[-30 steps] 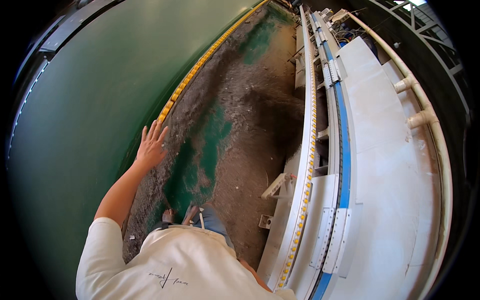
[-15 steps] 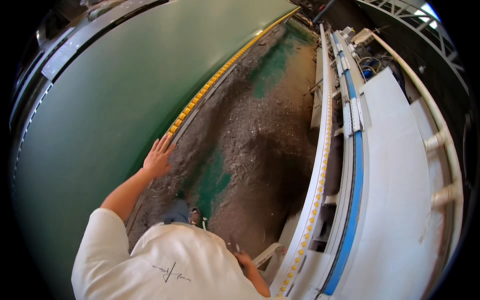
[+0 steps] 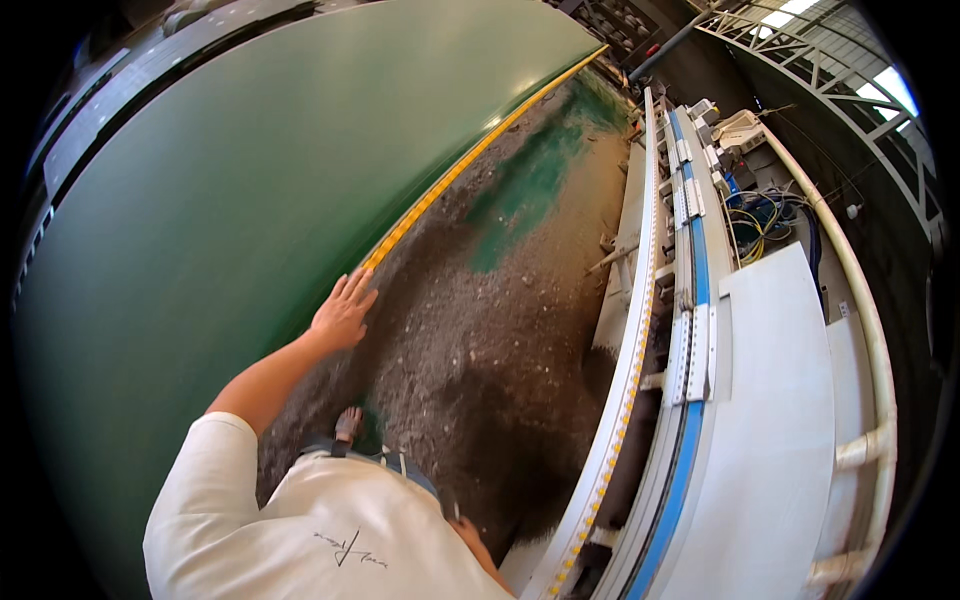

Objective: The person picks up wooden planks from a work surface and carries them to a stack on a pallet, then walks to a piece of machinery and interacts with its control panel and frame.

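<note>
Left hand (image 3: 342, 318) open, fingers spread beside yellow roller strip (image 3: 402, 232), perhaps for balance; right hand (image 3: 467, 532) low beside the torso; its grip, cannot tell.

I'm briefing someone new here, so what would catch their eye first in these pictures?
Probably the huge, smooth green surface filling the left side, with a yellow strip along its right edge. The left hand is at that strip's near end, fingers spread. Farther right, beyond the dark ground, a long white rail dotted with yellow runs beside a bright blue strip.
</note>
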Available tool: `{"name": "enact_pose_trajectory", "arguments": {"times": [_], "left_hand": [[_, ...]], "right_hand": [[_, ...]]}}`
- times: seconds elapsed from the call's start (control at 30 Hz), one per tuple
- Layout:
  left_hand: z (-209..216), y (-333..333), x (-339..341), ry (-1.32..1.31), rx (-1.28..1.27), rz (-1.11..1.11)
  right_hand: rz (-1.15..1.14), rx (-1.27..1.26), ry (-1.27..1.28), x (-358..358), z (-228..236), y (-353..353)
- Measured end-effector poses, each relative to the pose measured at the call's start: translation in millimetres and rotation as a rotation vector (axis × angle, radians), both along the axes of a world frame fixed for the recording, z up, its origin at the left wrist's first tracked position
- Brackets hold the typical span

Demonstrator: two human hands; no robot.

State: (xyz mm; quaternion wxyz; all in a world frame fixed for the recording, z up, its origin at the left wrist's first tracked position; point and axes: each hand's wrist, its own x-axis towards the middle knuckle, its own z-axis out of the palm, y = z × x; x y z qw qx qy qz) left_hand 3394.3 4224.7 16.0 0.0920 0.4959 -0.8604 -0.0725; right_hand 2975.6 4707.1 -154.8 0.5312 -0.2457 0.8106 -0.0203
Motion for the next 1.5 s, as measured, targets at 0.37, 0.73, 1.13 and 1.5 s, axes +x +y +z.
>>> {"name": "enact_pose_trajectory", "arguments": {"times": [0.37, 0.73, 1.13, 1.5], "left_hand": [[-1, -384, -161, -0.003, -0.033, -0.149], [14, -695, -302, -0.018, 0.012, -0.227], [7, -1141, -508, 0.096, -0.001, -0.243], [2, -1527, -694, 0.039, -0.028, -0.23]], "right_hand": [[-0.12, 0.151, -0.106, -71, -21, -349], [-0.216, -0.193, 0.025, -349, 50, -833], [-0.023, 0.078, 0.069, -499, 48, -1217], [-0.229, 0.034, -0.03, -666, -20, -1518]]}}
